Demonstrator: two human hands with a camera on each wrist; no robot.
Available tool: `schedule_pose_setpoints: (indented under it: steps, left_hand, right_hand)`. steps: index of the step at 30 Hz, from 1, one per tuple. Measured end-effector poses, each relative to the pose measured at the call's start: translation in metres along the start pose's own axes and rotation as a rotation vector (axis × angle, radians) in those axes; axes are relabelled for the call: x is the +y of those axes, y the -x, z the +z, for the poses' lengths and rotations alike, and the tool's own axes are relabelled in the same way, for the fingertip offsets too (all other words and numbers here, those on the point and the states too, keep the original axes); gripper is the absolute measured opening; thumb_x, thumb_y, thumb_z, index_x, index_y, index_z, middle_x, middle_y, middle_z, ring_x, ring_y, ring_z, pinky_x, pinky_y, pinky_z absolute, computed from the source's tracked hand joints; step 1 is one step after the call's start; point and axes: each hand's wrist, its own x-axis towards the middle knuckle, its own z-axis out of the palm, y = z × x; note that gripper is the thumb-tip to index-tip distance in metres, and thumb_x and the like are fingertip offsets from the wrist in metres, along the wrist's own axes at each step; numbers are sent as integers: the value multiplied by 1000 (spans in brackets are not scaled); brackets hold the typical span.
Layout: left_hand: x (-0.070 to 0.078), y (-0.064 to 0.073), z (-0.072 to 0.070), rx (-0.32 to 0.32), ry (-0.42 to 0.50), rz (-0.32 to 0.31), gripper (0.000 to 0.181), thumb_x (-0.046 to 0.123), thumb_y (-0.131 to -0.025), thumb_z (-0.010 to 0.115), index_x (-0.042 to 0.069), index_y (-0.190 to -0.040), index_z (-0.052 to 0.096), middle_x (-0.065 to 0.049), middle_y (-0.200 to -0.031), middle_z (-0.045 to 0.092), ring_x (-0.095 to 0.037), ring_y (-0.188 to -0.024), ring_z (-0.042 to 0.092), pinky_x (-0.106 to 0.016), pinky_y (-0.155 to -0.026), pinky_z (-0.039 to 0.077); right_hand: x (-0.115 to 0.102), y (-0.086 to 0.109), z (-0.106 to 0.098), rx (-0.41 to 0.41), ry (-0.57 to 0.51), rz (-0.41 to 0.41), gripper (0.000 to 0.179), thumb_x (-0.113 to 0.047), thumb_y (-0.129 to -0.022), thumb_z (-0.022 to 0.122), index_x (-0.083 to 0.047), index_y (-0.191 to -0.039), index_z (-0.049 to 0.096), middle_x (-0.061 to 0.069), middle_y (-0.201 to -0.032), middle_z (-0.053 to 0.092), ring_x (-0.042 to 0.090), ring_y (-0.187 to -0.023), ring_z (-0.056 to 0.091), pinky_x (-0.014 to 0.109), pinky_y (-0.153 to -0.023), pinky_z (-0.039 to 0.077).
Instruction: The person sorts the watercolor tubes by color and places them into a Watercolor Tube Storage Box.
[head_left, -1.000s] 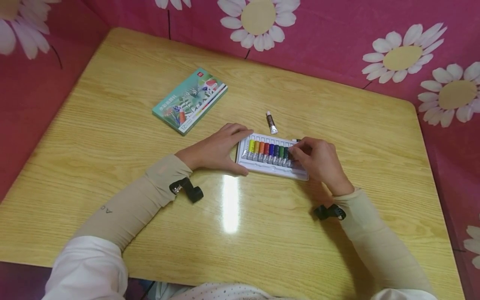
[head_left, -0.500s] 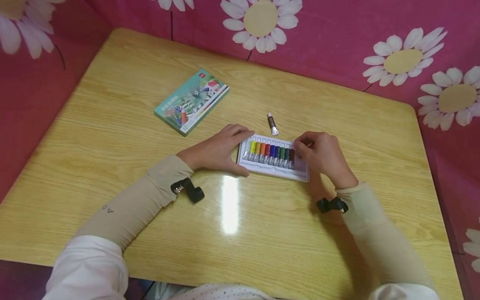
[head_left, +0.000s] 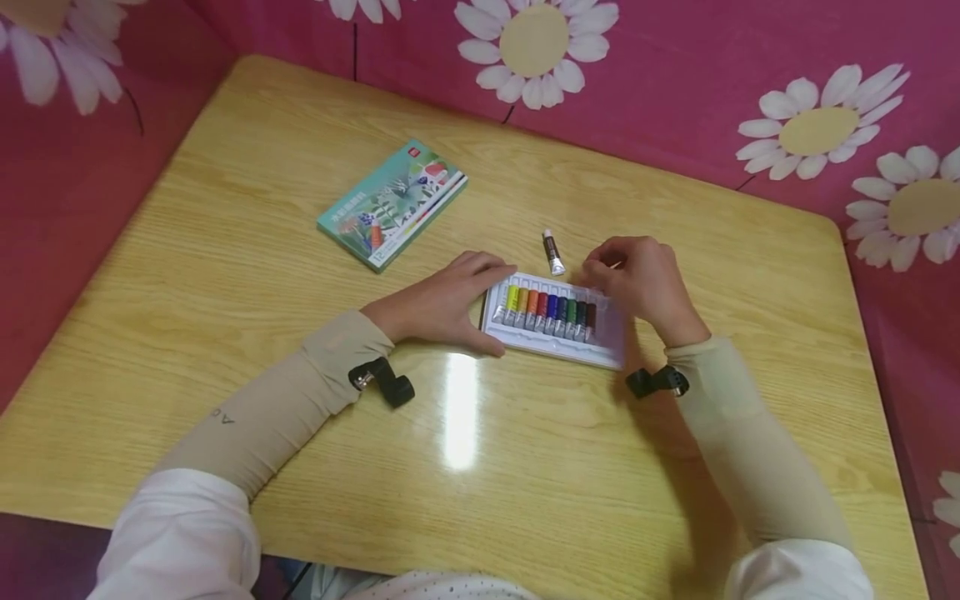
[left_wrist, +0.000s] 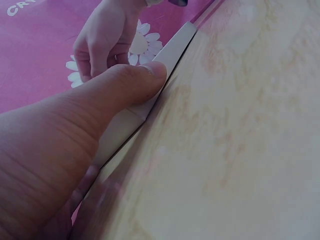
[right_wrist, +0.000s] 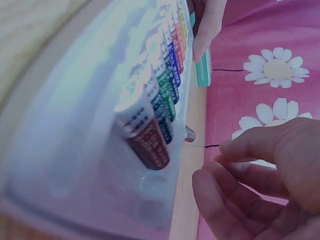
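Observation:
My left hand [head_left: 450, 304] holds the left end of the white plastic paint tray [head_left: 551, 347], thumb along its near edge and fingers at its far edge. In the tray lies a row of paint tubes [head_left: 552, 310], from yellow through red, blue and green to a brown tube [right_wrist: 150, 147] at the right end. My right hand [head_left: 633, 275] is raised beside the tray's far right corner, fingers bent, thumb near the fingertips; I cannot tell whether anything is between them. A dark brown paint tube [head_left: 553, 252] lies on the table just beyond the tray.
A green paint box [head_left: 392, 204] with printed plants lies at the back left of the wooden table [head_left: 337, 467]. A pink cloth with daisies [head_left: 660, 100] hangs behind the table. Light reflects in a bright strip in front of the tray.
My right hand has left the brown tube at the row's end and moved away from me, past the tray's far edge. The brown tube now shows in the row. My left hand stays put.

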Motion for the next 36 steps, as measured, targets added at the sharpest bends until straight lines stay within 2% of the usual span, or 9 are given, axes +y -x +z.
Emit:
schedule_pose_setpoints:
  steps: [4, 10, 14, 17, 22, 24, 28, 36]
  left_hand:
    - [0, 0, -1, 1, -4, 1, 117, 66, -76, 82, 17, -166, 25, -5, -166, 31, -21, -155, 27, -42, -130, 29]
    - [1, 0, -1, 1, 1, -3, 117, 66, -76, 82, 17, -166, 26, -5, -166, 31, -22, -155, 27, -42, -130, 28]
    - [1, 0, -1, -3, -4, -4, 116, 66, -76, 81, 18, -166, 26, -4, -166, 31, -21, -155, 27, -42, -130, 29]
    - [1, 0, -1, -4, -8, -1, 117, 67, -76, 81, 18, -166, 25, -4, -166, 31, -21, -155, 27, -41, -130, 29]
    - [0, 0, -1, -2, -10, 0, 116, 68, -76, 81, 18, -166, 25, -3, -166, 31, -20, -155, 27, -40, -130, 29]
    - [0, 0, -1, -2, -9, 0, 116, 67, -76, 81, 18, -166, 25, -3, -166, 31, -20, -155, 27, -40, -130, 29]
    - [0, 0, 0, 0, -6, -1, 116, 67, -76, 81, 18, -166, 26, -3, -166, 31, -20, -154, 27, -40, -130, 29]
    - [2, 0, -1, -2, -7, 1, 116, 67, -76, 81, 18, -166, 25, -3, -166, 31, -20, -155, 27, -41, -130, 29]
  right_hand:
    - [-4, -12, 0, -5, 13, -28, 22, -28, -97, 70, -8, -104, 78, 14, -103, 78, 27, -88, 67, 30, -68, 47]
    - [-13, -29, 1, -110, 46, 0, 29, -31, -96, 69, -9, -115, 74, 14, -115, 75, 28, -96, 63, 33, -75, 48]
    - [-17, -40, 3, -164, 56, 12, 36, -33, -98, 67, -9, -124, 69, 17, -121, 72, 30, -100, 64, 37, -76, 57]
    - [-20, -47, 6, -175, 78, -8, 41, -34, -98, 67, -9, -131, 66, 19, -123, 71, 32, -101, 67, 40, -79, 61]
    - [-25, -54, 12, -207, 100, -8, 52, -35, -95, 73, -10, -138, 59, 17, -120, 71, 30, -98, 66, 39, -82, 58]
    - [-27, -56, 14, -220, 106, 0, 53, -34, -94, 74, -10, -138, 58, 16, -117, 71, 29, -97, 64, 38, -82, 56]
    - [-30, -59, 17, -222, 128, -13, 43, -26, -94, 73, -9, -133, 62, 17, -114, 71, 29, -96, 62, 39, -84, 53]
    - [-29, -60, 15, -228, 153, -33, 37, -20, -95, 72, -7, -129, 65, 19, -117, 71, 30, -100, 63, 42, -87, 54]
